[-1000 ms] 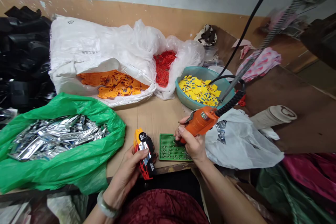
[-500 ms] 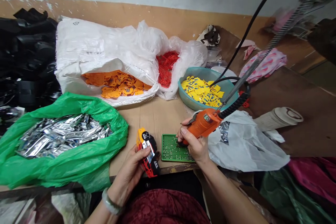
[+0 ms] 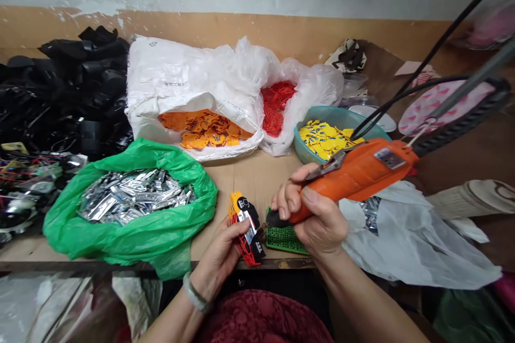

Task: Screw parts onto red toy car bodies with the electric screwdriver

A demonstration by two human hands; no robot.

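My left hand [image 3: 223, 246] is closed around a small assembly [image 3: 248, 228] of yellow, black, silver and red parts, near the table's front edge. Its thumb presses on the silver piece. Fingers wrapped round it, my right hand [image 3: 311, 209] grips an orange power screwdriver [image 3: 352, 174] with a black nose. The tool lies tilted, its tip close to the right side of the assembly; whether they touch is unclear. Partly hidden behind the tool's nose and my right hand is a green perforated tray [image 3: 284, 241].
A green bag [image 3: 132, 249] of silver pieces lies left. Behind are a white sack [image 3: 193, 69] with orange pieces, a plastic bag [image 3: 317, 83] of red pieces and a teal basin [image 3: 301, 144] of yellow pieces. Black parts [image 3: 96, 80] are piled far left. Cables hang at the right.
The orange screwdriver has been raised from the green tray and swung over, its tip now beside the assembly. My left hand still holds the assembly. The view has shifted left.
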